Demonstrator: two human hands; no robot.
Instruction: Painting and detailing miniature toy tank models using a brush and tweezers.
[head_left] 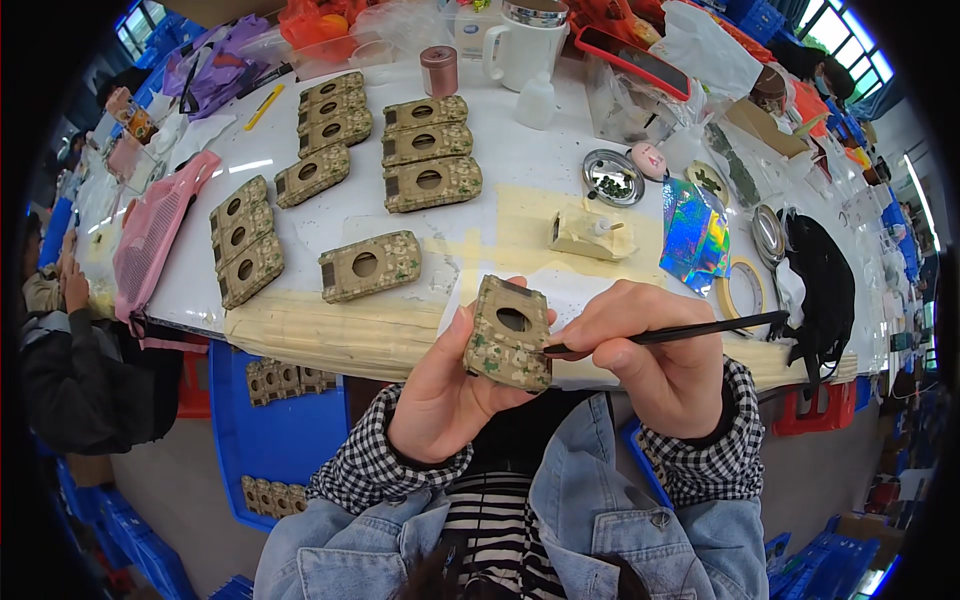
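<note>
My left hand point(440, 400) grips a camouflage toy tank hull point(497, 352) with a round hole in its top, tilted above the table's near edge. Slim black tweezers point(690, 331) are pinched in my right hand point(655, 365). Their tip touches the right side of the hull or lies very close to it; whether it holds anything is too small to tell. Beyond my left hand lies a single similar hull point(370, 266). More of them stand in rows farther back, such as one group point(430, 150) and another point(245, 240).
A round metal tin point(612, 178) holds small green bits. Nearby are a taped block point(592, 232), a shiny holographic sheet point(695, 238), a tape roll point(740, 288) and a black bag point(820, 290). A white mug point(512, 55) stands behind; a blue tray point(235, 420) with hulls sits below left.
</note>
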